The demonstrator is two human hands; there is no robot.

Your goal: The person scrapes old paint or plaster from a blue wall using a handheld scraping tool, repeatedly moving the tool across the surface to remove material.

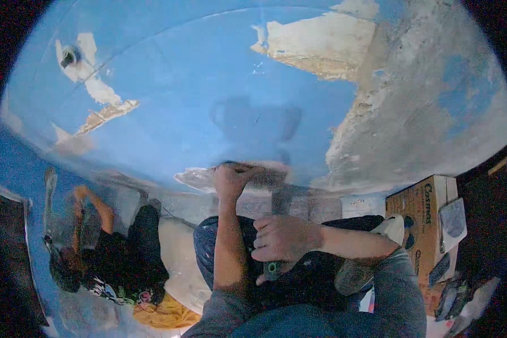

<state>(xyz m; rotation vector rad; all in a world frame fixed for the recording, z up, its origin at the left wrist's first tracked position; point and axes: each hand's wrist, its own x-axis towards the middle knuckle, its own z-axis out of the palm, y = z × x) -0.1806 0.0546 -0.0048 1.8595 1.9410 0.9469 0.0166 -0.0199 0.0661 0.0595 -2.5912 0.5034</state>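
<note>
My left hand (230,181) is raised to a blue painted wall (181,110), its fingers curled at a bare patch (194,175) low on it. A dark line runs along the top of the fingers; whether they pinch a thin tool there I cannot tell. My right hand (281,238) hangs in front of my lap with its fingers curled and its back towards me. Just below it is a small dark object with a green ring (272,267); whether that hand grips it is unclear. My legs are folded in dark trousers (205,241) spotted with pale flecks.
A larger stripped area (321,46) and rough grey plaster (410,97) spread over the wall's right side. At left, a round fitting (69,57) protrudes. Another person (110,253) works close to my left, arms raised. A Cosmos cardboard box (412,215) stands to my right.
</note>
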